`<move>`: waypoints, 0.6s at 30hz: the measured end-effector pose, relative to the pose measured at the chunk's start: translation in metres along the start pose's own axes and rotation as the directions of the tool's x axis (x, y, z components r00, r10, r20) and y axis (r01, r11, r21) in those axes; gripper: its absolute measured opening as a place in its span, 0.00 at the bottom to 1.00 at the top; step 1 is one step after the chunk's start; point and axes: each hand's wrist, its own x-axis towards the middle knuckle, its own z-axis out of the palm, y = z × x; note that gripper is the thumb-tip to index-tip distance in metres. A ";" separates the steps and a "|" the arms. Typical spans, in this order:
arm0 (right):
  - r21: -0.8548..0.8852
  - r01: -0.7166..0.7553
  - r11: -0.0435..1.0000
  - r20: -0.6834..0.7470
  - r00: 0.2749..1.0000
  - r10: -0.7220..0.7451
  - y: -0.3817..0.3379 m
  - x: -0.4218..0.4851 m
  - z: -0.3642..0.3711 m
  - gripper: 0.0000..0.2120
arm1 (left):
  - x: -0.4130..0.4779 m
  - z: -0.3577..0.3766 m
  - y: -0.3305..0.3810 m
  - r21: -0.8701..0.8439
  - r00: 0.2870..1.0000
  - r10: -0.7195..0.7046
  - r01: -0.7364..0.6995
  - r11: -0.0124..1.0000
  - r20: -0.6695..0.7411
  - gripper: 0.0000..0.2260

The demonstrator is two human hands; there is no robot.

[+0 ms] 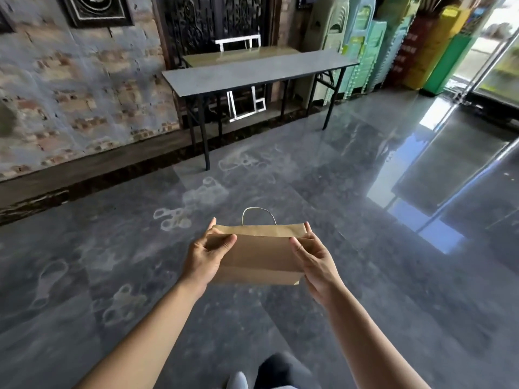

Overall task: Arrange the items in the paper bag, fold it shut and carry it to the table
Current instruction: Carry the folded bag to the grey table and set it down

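the brown paper bag [261,255] is up in the air over the grey floor [112,276], its top folded down. the left hand [206,255] and the right hand [316,261] each pinch a top corner, fingers pressed on the fold. the grey bench [252,73] stands far ahead by the brick wall [70,102].
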 end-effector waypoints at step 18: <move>0.015 -0.018 1.000 0.102 0.995 0.017 -0.094 0.635 -0.050 0.13 | 0.596 0.152 0.036 -0.052 0.991 -0.020 0.013 0.999 -0.135 0.04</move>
